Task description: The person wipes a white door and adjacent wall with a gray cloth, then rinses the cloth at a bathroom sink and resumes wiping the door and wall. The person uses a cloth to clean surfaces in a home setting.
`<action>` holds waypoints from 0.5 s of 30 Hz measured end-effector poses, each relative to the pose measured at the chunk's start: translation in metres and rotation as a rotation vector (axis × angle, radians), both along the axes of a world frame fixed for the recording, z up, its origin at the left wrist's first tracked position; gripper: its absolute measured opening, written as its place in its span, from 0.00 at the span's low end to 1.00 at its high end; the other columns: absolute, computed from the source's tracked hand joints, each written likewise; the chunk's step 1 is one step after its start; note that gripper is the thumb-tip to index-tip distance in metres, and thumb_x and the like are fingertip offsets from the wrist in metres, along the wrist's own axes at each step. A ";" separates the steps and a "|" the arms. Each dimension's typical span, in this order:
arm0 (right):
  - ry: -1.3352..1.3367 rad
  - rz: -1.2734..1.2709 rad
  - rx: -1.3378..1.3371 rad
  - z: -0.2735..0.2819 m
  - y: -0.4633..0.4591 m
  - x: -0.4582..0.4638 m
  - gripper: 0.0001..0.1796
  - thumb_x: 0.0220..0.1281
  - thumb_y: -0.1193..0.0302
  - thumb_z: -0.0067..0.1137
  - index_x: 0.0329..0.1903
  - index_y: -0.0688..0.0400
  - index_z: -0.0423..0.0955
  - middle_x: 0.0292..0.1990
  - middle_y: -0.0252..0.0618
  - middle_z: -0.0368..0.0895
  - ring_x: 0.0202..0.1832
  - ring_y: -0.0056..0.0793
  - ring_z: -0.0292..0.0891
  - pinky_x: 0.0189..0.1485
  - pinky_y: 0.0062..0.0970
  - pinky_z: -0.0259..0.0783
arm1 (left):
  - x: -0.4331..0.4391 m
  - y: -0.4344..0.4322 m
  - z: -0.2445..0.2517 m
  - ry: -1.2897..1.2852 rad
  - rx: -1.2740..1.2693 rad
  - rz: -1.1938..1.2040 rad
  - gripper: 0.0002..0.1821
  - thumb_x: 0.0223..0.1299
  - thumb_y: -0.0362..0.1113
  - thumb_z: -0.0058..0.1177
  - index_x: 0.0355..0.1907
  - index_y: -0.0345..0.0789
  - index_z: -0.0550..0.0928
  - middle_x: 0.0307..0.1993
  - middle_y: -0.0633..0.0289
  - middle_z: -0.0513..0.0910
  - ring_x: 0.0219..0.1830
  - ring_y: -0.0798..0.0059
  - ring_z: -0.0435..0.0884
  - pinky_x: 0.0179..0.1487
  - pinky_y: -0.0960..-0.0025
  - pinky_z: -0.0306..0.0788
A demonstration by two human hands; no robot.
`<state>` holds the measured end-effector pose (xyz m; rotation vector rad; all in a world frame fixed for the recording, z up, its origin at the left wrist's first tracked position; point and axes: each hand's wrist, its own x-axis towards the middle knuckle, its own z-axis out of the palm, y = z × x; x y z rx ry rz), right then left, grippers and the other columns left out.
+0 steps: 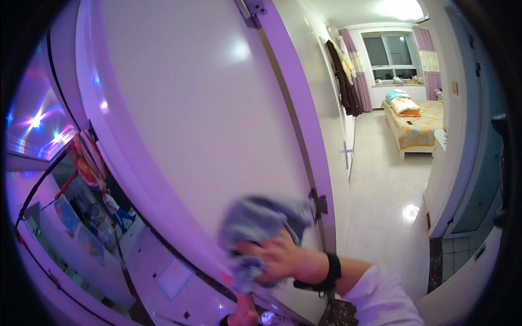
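My right hand (275, 256), with a black band at the wrist and a white sleeve, grips a bunched grey-blue cloth (255, 222). Motion blurs the cloth, which is against or just in front of the lower part of a white door (195, 110). Low in the picture is my left hand (244, 311), directly beneath a hanging fold of the cloth. Only part of that hand shows, and whether it holds the fold is unclear. Close to the cloth's right end is a metal hinge (319, 203) on the door's edge; another hinge (249, 12) is higher up.
On the right, a tiled floor (379, 195) leads to a bedroom with a bed (424, 118). Dark clothes (342, 81) hang by an open door there. A glass door (473, 195) stands far right. At left are a reflective surface (36, 114) with coloured lights and a red-orange fabric item (85, 163).
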<state>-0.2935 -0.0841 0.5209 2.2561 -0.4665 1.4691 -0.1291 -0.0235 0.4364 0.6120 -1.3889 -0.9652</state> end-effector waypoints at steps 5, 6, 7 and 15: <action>-0.144 0.149 -0.363 0.215 -0.034 -0.003 0.34 0.55 0.47 0.55 0.64 0.43 0.66 0.62 0.49 0.68 0.64 0.53 0.62 0.71 0.49 0.44 | 0.011 -0.032 -0.025 0.432 0.268 0.060 0.31 0.71 0.52 0.39 0.70 0.39 0.57 0.67 0.58 0.62 0.68 0.67 0.59 0.70 0.63 0.53; -0.213 0.211 -0.048 0.243 -0.045 -0.015 0.31 0.58 0.49 0.52 0.63 0.44 0.67 0.61 0.49 0.69 0.63 0.53 0.63 0.70 0.46 0.47 | 0.014 -0.032 -0.030 0.449 0.264 0.036 0.29 0.71 0.49 0.39 0.69 0.38 0.59 0.65 0.58 0.63 0.66 0.68 0.61 0.68 0.63 0.55; -0.226 0.285 0.149 0.266 -0.057 -0.030 0.28 0.61 0.50 0.50 0.62 0.45 0.68 0.61 0.49 0.69 0.62 0.53 0.64 0.70 0.44 0.49 | 0.015 -0.029 -0.035 0.466 0.253 0.012 0.27 0.71 0.47 0.40 0.68 0.37 0.60 0.62 0.57 0.65 0.64 0.68 0.62 0.66 0.64 0.56; -0.569 0.228 0.099 0.132 -0.143 -0.076 0.34 0.63 0.66 0.48 0.69 0.66 0.53 0.68 0.58 0.54 0.71 0.56 0.48 0.72 0.42 0.46 | 0.004 0.021 -0.041 0.475 0.102 0.020 0.20 0.69 0.36 0.43 0.61 0.33 0.67 0.52 0.54 0.73 0.53 0.70 0.71 0.58 0.68 0.65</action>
